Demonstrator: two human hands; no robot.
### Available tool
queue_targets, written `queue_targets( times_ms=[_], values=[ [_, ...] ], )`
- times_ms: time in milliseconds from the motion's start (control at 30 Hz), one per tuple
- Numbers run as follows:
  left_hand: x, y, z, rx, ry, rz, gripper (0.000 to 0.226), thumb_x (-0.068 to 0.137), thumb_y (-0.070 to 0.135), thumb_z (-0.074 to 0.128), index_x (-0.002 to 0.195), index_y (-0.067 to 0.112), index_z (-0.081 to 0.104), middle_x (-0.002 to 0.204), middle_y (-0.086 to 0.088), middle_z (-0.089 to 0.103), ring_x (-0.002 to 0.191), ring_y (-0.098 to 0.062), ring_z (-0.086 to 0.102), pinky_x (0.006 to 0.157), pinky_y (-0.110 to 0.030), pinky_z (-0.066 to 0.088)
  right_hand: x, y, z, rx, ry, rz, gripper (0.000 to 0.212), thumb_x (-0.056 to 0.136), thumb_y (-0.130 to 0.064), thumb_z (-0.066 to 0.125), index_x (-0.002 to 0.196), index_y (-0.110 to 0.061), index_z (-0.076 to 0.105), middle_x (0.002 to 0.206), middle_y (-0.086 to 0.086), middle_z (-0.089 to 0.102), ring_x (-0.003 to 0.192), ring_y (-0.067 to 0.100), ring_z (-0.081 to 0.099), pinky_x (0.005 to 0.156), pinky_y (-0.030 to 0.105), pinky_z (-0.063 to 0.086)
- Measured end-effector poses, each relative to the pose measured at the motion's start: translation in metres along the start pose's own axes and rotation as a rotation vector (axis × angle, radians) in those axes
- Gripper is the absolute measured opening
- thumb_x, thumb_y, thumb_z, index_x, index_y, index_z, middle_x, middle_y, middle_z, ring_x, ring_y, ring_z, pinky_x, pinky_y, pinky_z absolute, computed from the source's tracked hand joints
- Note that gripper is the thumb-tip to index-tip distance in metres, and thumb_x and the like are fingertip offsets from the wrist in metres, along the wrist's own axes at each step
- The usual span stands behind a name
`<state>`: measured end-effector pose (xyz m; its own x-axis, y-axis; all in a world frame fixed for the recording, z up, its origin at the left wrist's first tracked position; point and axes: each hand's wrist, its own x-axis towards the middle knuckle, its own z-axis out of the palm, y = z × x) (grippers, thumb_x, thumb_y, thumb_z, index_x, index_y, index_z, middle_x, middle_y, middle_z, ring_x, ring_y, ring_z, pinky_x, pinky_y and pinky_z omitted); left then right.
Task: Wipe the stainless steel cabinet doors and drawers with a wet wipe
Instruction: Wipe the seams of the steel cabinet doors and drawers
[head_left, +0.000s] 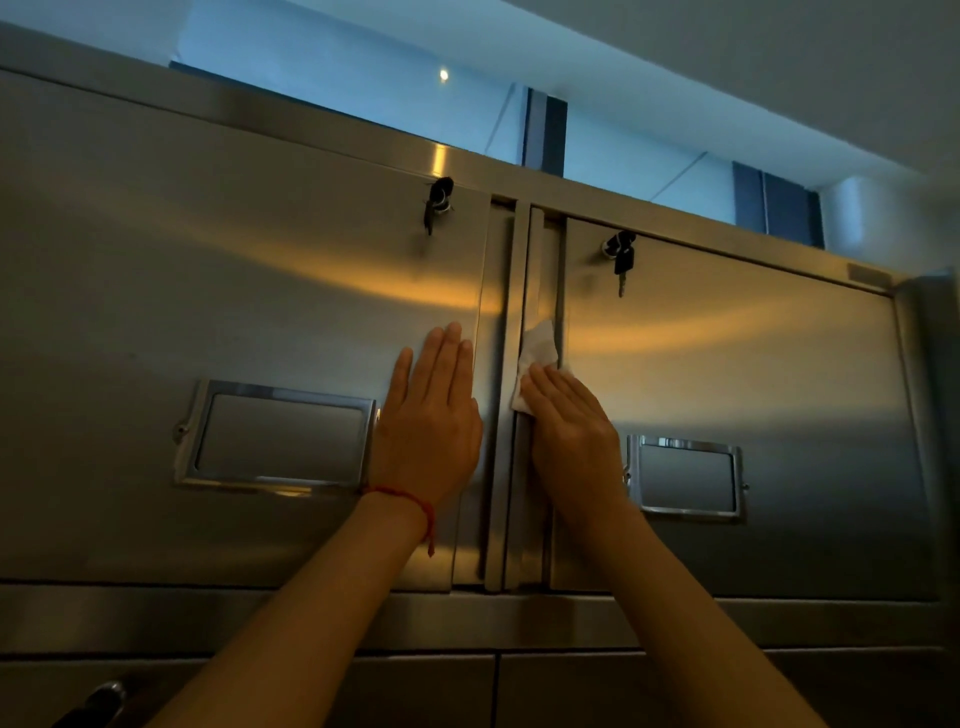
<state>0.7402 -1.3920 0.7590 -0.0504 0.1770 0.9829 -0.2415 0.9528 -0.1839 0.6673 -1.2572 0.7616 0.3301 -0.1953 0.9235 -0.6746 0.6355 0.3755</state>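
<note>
While left hand (426, 431) lies flat, fingers straight, steadying left door (208, 291), right hand (569, 431) presses wet wipe (537, 353) on right door (753, 364) edge, frame centre. Best: follow seam, even pressure.

Lower part of wet wipe (537, 349) under right hand (571, 431)

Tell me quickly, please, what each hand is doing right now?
Left hand: open, flat against the left cabinet door, holding nothing.
Right hand: open, straight fingers pressing the wet wipe against the right door's edge.
</note>
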Motion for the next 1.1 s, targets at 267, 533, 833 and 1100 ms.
queue_targets(
  times_ms=[267,533,833,1100],
  values=[
    [0.001,0.000,0.000,0.010,0.007,0.008,0.053,0.088,0.021,0.043,0.134,-0.004,0.042,0.141,-0.025,0.038,0.131,-0.038,0.036,0.106,-0.053,0.026,-0.006,-0.001,0.001,-0.023,-0.014,-0.024,0.048,0.055,0.006,0.085,0.100,0.010,0.067,0.104,0.028,0.065,0.097,0.040,0.064,0.086,0.052,0.044],
    [0.002,0.000,0.001,0.031,0.052,0.008,0.054,0.090,0.024,0.027,0.132,-0.004,0.046,0.138,-0.025,0.043,0.129,-0.037,0.041,0.103,-0.054,0.032,0.021,0.009,0.008,0.009,0.024,0.024,0.046,0.059,0.007,0.083,0.102,0.009,0.067,0.106,0.028,0.065,0.097,0.041,0.064,0.087,0.054,0.044],
    [0.002,0.001,0.000,0.027,0.070,0.008,0.054,0.089,0.023,0.028,0.130,-0.005,0.047,0.137,-0.025,0.045,0.127,-0.037,0.043,0.101,-0.055,0.038,0.027,0.013,0.006,0.006,0.038,-0.019,0.045,0.057,0.007,0.084,0.099,0.009,0.068,0.103,0.028,0.066,0.094,0.040,0.065,0.085,0.053,0.044],
    [0.000,0.002,-0.001,0.016,0.076,0.000,0.052,0.084,0.018,0.051,0.129,-0.006,0.048,0.136,-0.025,0.046,0.126,-0.038,0.044,0.099,-0.057,0.040,0.029,0.013,0.004,-0.008,0.018,-0.042,0.043,0.059,0.006,0.083,0.098,0.009,0.068,0.102,0.028,0.066,0.093,0.040,0.066,0.083,0.054,0.047]
  ],
)
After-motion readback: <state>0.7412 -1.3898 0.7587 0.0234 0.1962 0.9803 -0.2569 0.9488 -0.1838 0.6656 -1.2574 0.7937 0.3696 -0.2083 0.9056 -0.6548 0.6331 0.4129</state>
